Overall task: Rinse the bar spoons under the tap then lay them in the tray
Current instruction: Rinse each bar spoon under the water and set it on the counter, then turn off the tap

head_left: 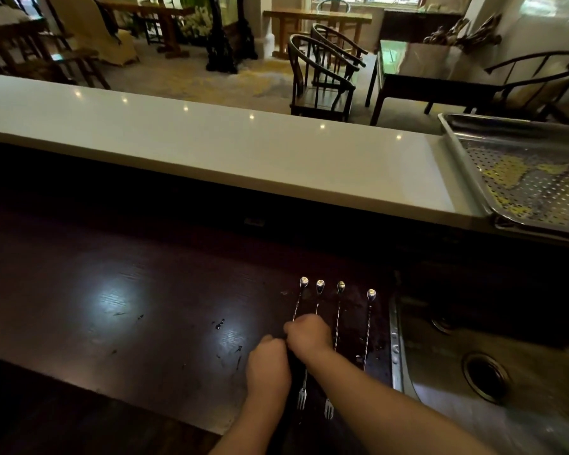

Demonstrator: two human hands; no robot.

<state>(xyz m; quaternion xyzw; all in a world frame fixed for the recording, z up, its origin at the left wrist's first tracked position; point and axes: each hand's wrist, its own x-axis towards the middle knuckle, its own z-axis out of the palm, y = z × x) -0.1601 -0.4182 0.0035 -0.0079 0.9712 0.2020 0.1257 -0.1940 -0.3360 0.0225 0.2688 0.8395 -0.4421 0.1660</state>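
Several twisted-stem bar spoons lie side by side on the dark wooden counter (145, 323), bowls away from me and fork ends toward me. My right hand (309, 334) is curled over the stems of the leftmost spoon (304, 282) and the second spoon (320, 285). My left hand (268, 366) is curled just beside it and pinches the leftmost stem lower down. The two right-hand spoons (340, 287) (371, 295) lie untouched. A perforated steel tray (457, 149) sits on the white bar top at the upper right.
A steel sink (440, 399) with a round drain (485, 377) lies just right of the spoons; no tap is in view. The raised white bar top (211, 139) runs across behind the counter. Chairs and tables stand beyond it.
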